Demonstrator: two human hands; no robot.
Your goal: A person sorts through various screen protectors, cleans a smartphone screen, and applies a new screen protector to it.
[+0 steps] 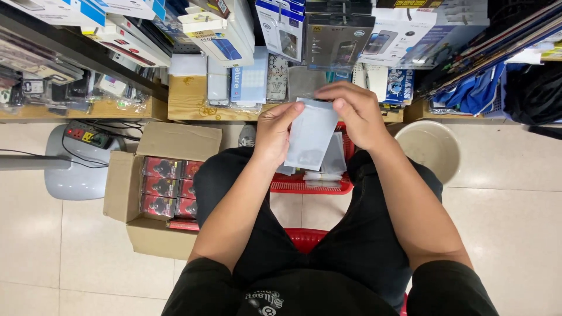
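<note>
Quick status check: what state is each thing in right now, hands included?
Left hand: gripping the pouch's left edge.
Right hand: pinching the pouch's top.
Pouch: held up, upright.
Red basket: on the floor, holding packets.
Cardboard box: flaps open, filled with small red boxes.
Bucket: upright.

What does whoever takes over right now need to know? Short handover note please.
Left hand: grip on the left edge of a pale grey flat packet, held upright over the lap.
Right hand: pinching the packet's top right corner.
Below the packet: red basket holding more flat packets. Open cardboard box of small red boxes on the floor to the left; beige bucket to the right.
Done or left: cannot tell how many packets are handled; this one is not yet set down.
</note>
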